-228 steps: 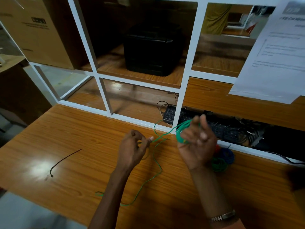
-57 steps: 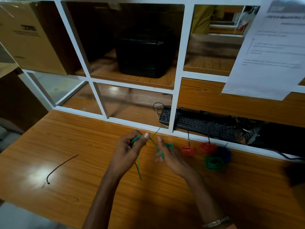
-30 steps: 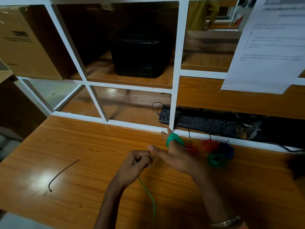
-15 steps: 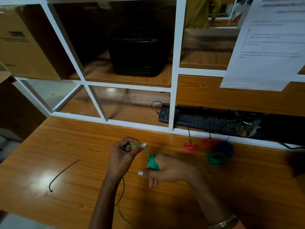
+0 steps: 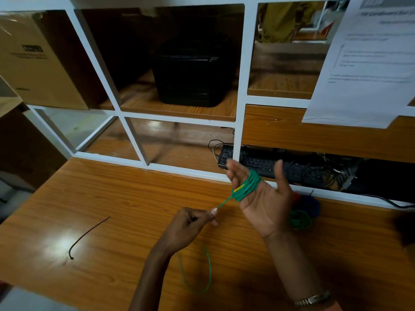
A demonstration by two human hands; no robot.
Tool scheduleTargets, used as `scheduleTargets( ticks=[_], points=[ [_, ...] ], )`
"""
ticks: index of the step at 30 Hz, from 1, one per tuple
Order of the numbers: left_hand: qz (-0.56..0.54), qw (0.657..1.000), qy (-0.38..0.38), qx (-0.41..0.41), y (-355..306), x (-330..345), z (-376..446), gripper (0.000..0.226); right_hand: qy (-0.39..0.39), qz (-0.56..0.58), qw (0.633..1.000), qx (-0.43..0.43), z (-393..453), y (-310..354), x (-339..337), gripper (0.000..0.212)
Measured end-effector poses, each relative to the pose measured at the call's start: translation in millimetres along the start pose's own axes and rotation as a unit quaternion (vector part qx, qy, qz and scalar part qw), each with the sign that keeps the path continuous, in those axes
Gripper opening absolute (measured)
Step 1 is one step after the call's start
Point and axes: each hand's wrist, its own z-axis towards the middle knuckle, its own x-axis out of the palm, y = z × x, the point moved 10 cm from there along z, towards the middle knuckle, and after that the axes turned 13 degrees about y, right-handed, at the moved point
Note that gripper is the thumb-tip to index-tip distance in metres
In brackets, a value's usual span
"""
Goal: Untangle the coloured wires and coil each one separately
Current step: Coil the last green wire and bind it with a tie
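Compared with half a second earlier, the right hand [image 5: 262,198] has turned palm-up and risen, fingers straight, with the green wire [image 5: 246,186] wound as a coil round them, while the left hand [image 5: 190,223] pinches the taut run just beside it. Thin, light and springy, the wire probably unwinds if tension drops, so hold it close to the coil. Its slack tail loops on the worktop [image 5: 112,198]; finished coils [image 5: 301,217] lie behind the right hand.

Left grip [image 5: 190,223] fisted, thumb pinching; right grip [image 5: 261,198] palm up, fingers spread, raised.
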Motion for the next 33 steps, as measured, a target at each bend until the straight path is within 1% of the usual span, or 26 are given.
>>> scheduleTargets(
  ticks=[2, 4, 5, 7, 9, 10, 11, 12, 14, 17, 18, 19, 21, 23, 25, 26, 27, 29, 31, 33],
  points=[
    [0.004, 0.999, 0.037, -0.019, -1, 4, -4, 0.042, -0.029, -0.012, 0.999, -0.020, -3, 12, -11, 0.094],
    [0.000, 0.997, 0.074, -0.014, -8, 9, -8, 0.038, -0.073, -0.111, 0.991, 0.003, -6, 13, -25, 0.090],
    [0.001, 0.997, 0.081, -0.006, -11, 9, -9, 0.037, -0.106, -0.182, 0.977, 0.027, -8, 11, -34, 0.089],
    [0.006, 0.997, 0.068, 0.020, -19, 3, -10, 0.036, -0.160, -0.311, 0.933, 0.090, -11, 5, -49, 0.093],
    [0.005, 0.999, 0.028, 0.042, -26, -8, -10, 0.034, -0.176, -0.415, 0.872, 0.190, -15, -9, -63, 0.095],
    [-0.002, 0.998, 0.005, 0.055, -32, -13, -10, 0.033, -0.173, -0.458, 0.836, 0.248, -19, -17, -68, 0.092],
    [-0.005, 0.997, -0.023, 0.068, -35, -20, -11, 0.032, -0.165, -0.484, 0.805, 0.301, -23, -27, -70, 0.086],
    [-0.008, 0.996, -0.050, 0.077, -37, -26, -11, 0.031, -0.150, -0.490, 0.786, 0.346, -28, -37, -70, 0.082],
    [0.000, 0.992, -0.101, 0.079, -37, -37, -12, 0.029, -0.092, -0.474, 0.779, 0.401, -34, -59, -57, 0.084],
    [0.000, 0.985, -0.158, 0.068, -26, -49, -14, 0.024, 0.024, -0.424, 0.776, 0.466, -40, -89, -30, 0.107],
    [-0.009, 0.982, -0.177, 0.061, -21, -54, -15, 0.023, 0.063, -0.399, 0.775, 0.486, -43, -97, -22, 0.111],
    [-0.017, 0.980, -0.189, 0.058, -17, -56, -17, 0.023, 0.093, -0.370, 0.781, 0.495, -44, -103, -15, 0.111],
    [-0.021, 0.980, -0.186, 0.067, -17, -54, -17, 0.027, 0.129, -0.299, 0.818, 0.475, -40, -108, -2, 0.098],
    [-0.018, 0.983, -0.164, 0.075, -18, -45, -13, 0.040, 0.158, -0.224, 0.862, 0.427, -32, -107, 9, 0.094],
    [-0.022, 0.987, -0.138, 0.082, -19, -34, -8, 0.054, 0.165, -0.157, 0.904, 0.362, -21, -99, 15, 0.095],
    [-0.026, 0.988, -0.126, 0.084, -20, -29, -6, 0.059, 0.158, -0.125, 0.925, 0.321, -15, -91, 15, 0.093],
    [-0.025, 0.989, -0.117, 0.084, -21, -25, -4, 0.058, 0.145, -0.094, 0.946, 0.274, -9, -82, 14, 0.090],
    [-0.010, 0.991, -0.114, 0.075, -22, -21, -4, 0.051, 0.114, -0.032, 0.977, 0.175, 0, -58, 12, 0.086],
    [0.006, 0.992, -0.114, 0.057, -20, -19, -4, 0.048, 0.075, 0.022, 0.993, 0.092, 3, -38, 7, 0.089],
    [0.020, 0.994, -0.100, 0.038, -17, -17, -3, 0.045, 0.011, 0.058, 0.998, 0.014, 4, -19, -4, 0.094]
  ],
)
